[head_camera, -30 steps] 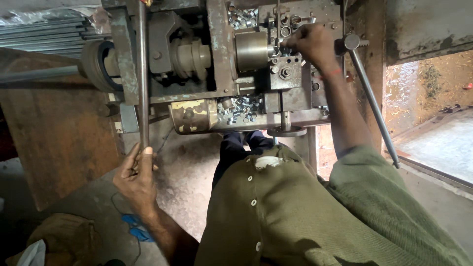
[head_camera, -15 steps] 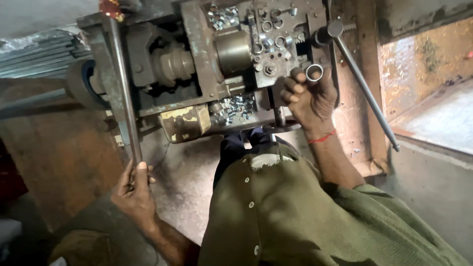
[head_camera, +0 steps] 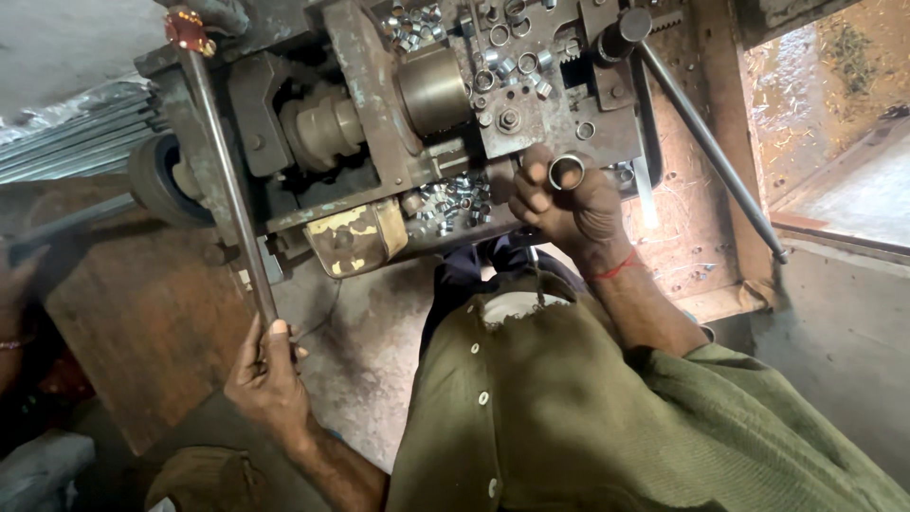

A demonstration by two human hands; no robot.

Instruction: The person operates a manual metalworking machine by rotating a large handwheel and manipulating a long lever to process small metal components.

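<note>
The right hand (head_camera: 569,204) has come away from the machine's tooling block (head_camera: 559,114), its fingers now pinching a short metal ring (head_camera: 567,172) just above the pile of finished rings (head_camera: 455,197). The left hand (head_camera: 267,365) still has its fingers wrapped around the long lever rod (head_camera: 227,180), so that piece looks finished.

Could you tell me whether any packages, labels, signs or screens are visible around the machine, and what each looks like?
No packages, signs or screens show.
Worn yellow plate: on the machine's front, below the spindle, rectangular, paint chipped; any marking too worn to tell.
Red cap: atop the long lever held by the left hand, small, roundish.
</note>
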